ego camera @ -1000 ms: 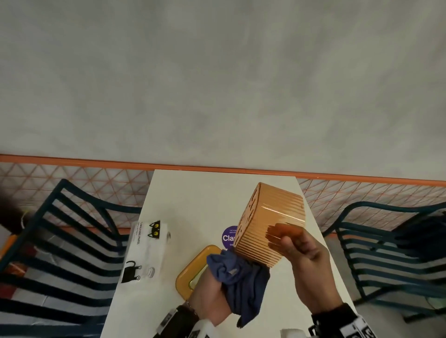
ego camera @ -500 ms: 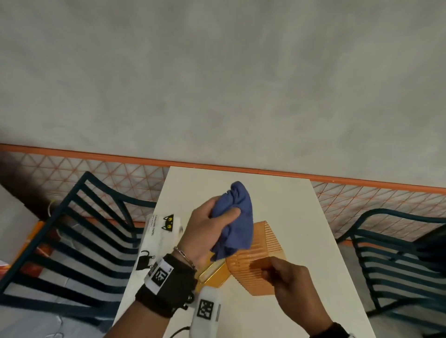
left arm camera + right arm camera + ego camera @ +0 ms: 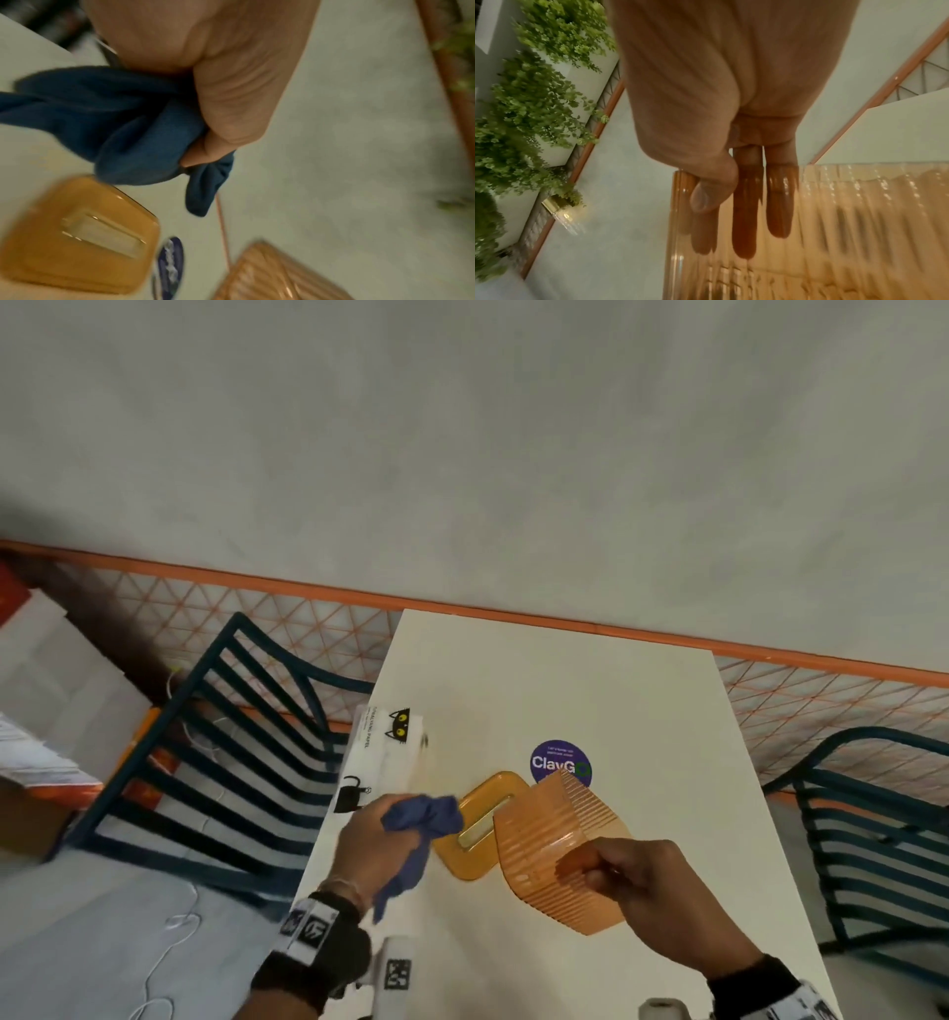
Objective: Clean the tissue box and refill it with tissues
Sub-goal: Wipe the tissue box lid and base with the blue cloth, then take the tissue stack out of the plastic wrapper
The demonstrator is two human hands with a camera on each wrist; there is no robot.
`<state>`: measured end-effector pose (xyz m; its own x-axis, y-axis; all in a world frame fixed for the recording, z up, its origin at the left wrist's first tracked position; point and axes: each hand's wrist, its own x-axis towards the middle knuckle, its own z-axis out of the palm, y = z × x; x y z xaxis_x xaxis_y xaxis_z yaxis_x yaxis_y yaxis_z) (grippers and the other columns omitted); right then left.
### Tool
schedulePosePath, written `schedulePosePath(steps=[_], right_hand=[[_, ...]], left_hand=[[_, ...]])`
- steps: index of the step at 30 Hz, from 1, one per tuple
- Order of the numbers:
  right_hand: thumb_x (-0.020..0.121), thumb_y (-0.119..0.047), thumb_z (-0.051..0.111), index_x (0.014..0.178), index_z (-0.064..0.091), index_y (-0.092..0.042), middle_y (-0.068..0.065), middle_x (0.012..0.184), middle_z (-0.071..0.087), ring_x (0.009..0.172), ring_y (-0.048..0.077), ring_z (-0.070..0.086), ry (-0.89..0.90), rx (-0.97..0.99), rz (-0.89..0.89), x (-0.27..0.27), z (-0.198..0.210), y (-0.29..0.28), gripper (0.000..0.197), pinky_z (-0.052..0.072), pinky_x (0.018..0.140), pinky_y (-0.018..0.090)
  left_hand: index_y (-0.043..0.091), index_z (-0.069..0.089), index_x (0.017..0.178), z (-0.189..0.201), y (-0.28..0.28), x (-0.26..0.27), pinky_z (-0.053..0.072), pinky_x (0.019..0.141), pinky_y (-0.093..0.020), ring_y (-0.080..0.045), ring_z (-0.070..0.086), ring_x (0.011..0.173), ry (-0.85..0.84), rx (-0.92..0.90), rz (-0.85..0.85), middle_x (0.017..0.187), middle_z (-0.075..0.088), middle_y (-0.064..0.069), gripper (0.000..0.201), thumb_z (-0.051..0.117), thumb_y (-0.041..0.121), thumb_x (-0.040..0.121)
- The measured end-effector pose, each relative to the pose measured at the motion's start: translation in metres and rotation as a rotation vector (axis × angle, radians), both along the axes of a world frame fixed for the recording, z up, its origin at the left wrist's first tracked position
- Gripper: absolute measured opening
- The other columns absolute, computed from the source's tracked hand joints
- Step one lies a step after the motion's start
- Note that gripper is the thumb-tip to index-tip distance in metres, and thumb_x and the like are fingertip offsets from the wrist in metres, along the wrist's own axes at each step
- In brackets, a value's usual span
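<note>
The ribbed amber tissue box (image 3: 554, 845) sits on the white table (image 3: 565, 690), open side toward me. My right hand (image 3: 616, 870) pinches its near wall, thumb outside and fingers inside, as the right wrist view shows through the translucent box (image 3: 834, 233). The amber lid (image 3: 480, 824) with its slot lies flat just left of the box. My left hand (image 3: 390, 834) grips a bunched blue cloth (image 3: 426, 819) at the lid's left edge; the left wrist view shows the cloth (image 3: 115, 125) above the lid (image 3: 77, 233). A white tissue pack (image 3: 380, 762) with black cat prints lies at the table's left edge.
A round purple sticker (image 3: 557, 760) is on the table behind the box. Dark blue slatted chairs stand left (image 3: 221, 752) and right (image 3: 873, 839) of the table. An orange-railed mesh fence (image 3: 308, 588) and a grey wall are beyond the table's far end.
My left hand with the cloth came up over the box, then dropped left to the lid's edge. My right hand lowered the box from the air onto the table.
</note>
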<state>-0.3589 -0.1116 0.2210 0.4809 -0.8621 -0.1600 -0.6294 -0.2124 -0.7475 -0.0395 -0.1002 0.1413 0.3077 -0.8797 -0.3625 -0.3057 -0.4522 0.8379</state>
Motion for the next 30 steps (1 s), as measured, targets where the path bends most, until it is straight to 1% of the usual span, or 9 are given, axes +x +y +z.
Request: schedulePosePath(steps=[7, 12, 14, 17, 19, 23, 26, 28, 30], right_hand=[[0.093, -0.011, 0.068, 0.1, 0.078, -0.038, -0.028, 0.096, 0.074, 0.095, -0.007, 0.066, 0.207, 0.044, 0.157, 0.014, -0.022, -0.002, 0.029, 0.049, 0.081, 0.008], [0.094, -0.01, 0.064, 0.106, 0.076, -0.034, -0.028, 0.099, 0.073, 0.099, -0.006, 0.067, 0.285, 0.091, 0.276, 0.04, -0.036, -0.002, 0.029, 0.052, 0.09, 0.016], [0.096, -0.014, 0.06, 0.112, 0.074, -0.033, -0.026, 0.101, 0.073, 0.099, -0.002, 0.067, 0.341, 0.065, 0.322, 0.052, -0.046, 0.0, 0.029, 0.051, 0.089, 0.016], [0.098, -0.02, 0.054, 0.118, 0.072, -0.033, -0.017, 0.109, 0.075, 0.097, 0.007, 0.069, 0.414, -0.008, 0.416, 0.072, -0.061, 0.005, 0.03, 0.048, 0.08, 0.017], [0.097, -0.018, 0.052, 0.119, 0.071, -0.032, -0.013, 0.108, 0.076, 0.093, 0.011, 0.069, 0.439, -0.049, 0.469, 0.085, -0.07, 0.008, 0.032, 0.045, 0.073, 0.019], [0.092, -0.013, 0.053, 0.115, 0.071, -0.028, -0.005, 0.099, 0.077, 0.087, 0.02, 0.069, 0.496, -0.077, 0.54, 0.105, -0.093, 0.018, 0.033, 0.043, 0.068, 0.026], [0.092, -0.023, 0.062, 0.12, 0.069, -0.034, -0.011, 0.105, 0.077, 0.092, 0.015, 0.068, 0.429, 0.031, 0.519, 0.114, -0.104, 0.026, 0.031, 0.051, 0.077, 0.029], [0.086, -0.041, 0.071, 0.121, 0.069, -0.039, -0.022, 0.116, 0.073, 0.103, 0.002, 0.065, 0.341, 0.122, 0.336, 0.112, -0.104, 0.026, 0.035, 0.052, 0.092, 0.027], [0.083, -0.047, 0.074, 0.115, 0.073, -0.038, -0.022, 0.113, 0.072, 0.1, 0.001, 0.066, 0.288, -0.018, -0.015, 0.098, -0.106, 0.021, 0.033, 0.054, 0.089, 0.024]], left_hand=[[0.025, 0.068, 0.089, -0.055, 0.071, 0.058, 0.056, 0.087, -0.044, -0.027, 0.067, 0.086, -0.085, 0.348, 0.111, 0.091, 0.074, -0.01, 0.017, 0.075, 0.015, 0.078], [0.021, 0.062, 0.135, -0.076, 0.075, 0.051, 0.048, 0.104, -0.039, -0.025, 0.061, 0.117, -0.252, 0.355, 0.105, 0.137, 0.062, -0.007, 0.053, 0.075, 0.036, 0.086], [0.031, 0.062, 0.134, -0.065, 0.068, 0.035, 0.052, 0.105, -0.043, -0.019, 0.062, 0.12, -0.144, 0.23, 0.121, 0.135, 0.062, 0.003, 0.057, 0.077, 0.05, 0.082], [0.036, 0.063, 0.126, -0.04, 0.056, 0.002, 0.063, 0.089, -0.042, -0.016, 0.067, 0.112, 0.307, 0.291, 0.017, 0.122, 0.07, 0.008, 0.062, 0.082, 0.062, 0.073], [0.034, 0.058, 0.127, -0.033, 0.05, -0.015, 0.064, 0.083, -0.043, -0.025, 0.067, 0.113, 0.514, 0.41, -0.059, 0.125, 0.069, 0.002, 0.067, 0.085, 0.059, 0.072], [0.021, 0.058, 0.126, -0.048, 0.05, -0.021, 0.064, 0.082, -0.053, -0.036, 0.074, 0.101, 0.572, 0.489, 0.021, 0.118, 0.07, -0.012, 0.057, 0.083, 0.031, 0.076], [0.017, 0.06, 0.123, -0.058, 0.054, -0.01, 0.063, 0.083, -0.055, -0.039, 0.073, 0.102, 0.605, 0.497, 0.054, 0.117, 0.068, -0.02, 0.05, 0.076, 0.014, 0.076], [0.017, 0.061, 0.121, -0.064, 0.058, 0.002, 0.064, 0.08, -0.055, -0.04, 0.071, 0.103, 0.594, 0.506, 0.068, 0.118, 0.067, -0.022, 0.051, 0.074, 0.01, 0.073], [0.017, 0.062, 0.12, -0.071, 0.061, 0.014, 0.065, 0.076, -0.052, -0.038, 0.072, 0.1, 0.554, 0.509, 0.081, 0.115, 0.068, -0.022, 0.051, 0.071, 0.006, 0.071]])
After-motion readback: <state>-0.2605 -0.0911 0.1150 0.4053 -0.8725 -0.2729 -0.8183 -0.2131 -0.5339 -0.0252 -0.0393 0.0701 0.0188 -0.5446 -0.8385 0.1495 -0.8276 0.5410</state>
